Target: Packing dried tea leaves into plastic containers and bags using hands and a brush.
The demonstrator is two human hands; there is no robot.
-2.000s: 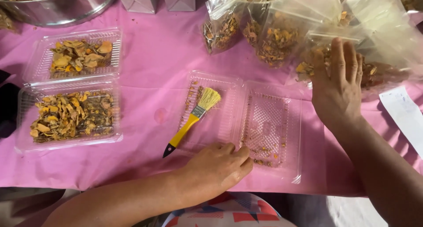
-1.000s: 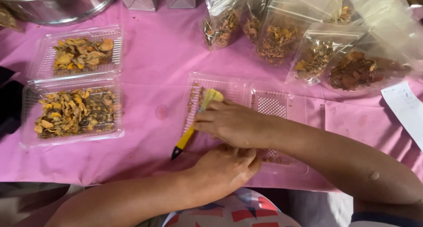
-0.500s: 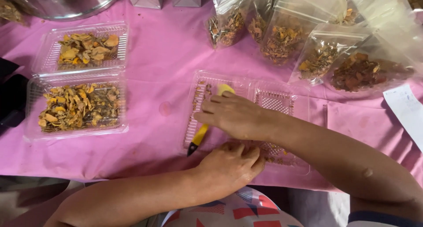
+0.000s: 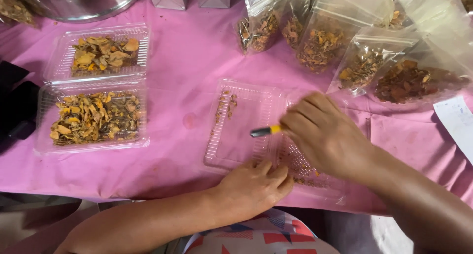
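Right hand [image 4: 327, 135]: fingers clenched round brush [image 4: 264, 131] handle, light and stiff.
Left hand [image 4: 256, 185]: fingers flat, pinning flimsy clear tray [image 4: 246, 116].

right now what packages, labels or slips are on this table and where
Open clear clamshell box: centre, nearly empty, left hand pressing its near edge, right hand over it holding a yellow-handled brush.
Filled clear clamshell box: left, open, both halves holding dried yellow-brown pieces.
Clear zip bags: top right, overlapping, holding dried brown and orange pieces.
White paper slip: right edge.
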